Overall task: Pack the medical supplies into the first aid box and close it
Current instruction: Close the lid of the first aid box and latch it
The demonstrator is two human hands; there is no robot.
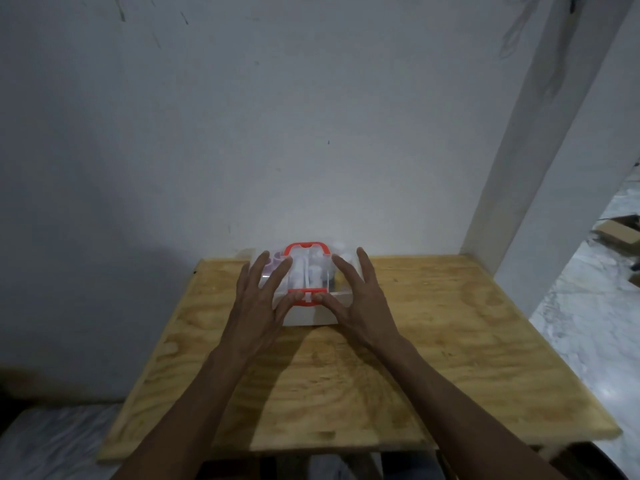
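The first aid box (308, 315) is white with a clear lid and stands at the far middle of the plywood table (433, 341), against the wall. A red handle (307, 247) lies on the lid and a red latch (307, 295) sits on its front edge. White bottles and a purple item show through the lid. My left hand (258, 299) rests flat on the lid's left side with fingers spread, its thumb on the latch. My right hand (358, 299) mirrors it on the right side, thumb on the latch too. Neither hand grips anything.
A white wall rises directly behind the box. A white pillar (540, 168) stands at the table's far right corner. Cardboard boxes (620, 233) lie on the marble floor to the right.
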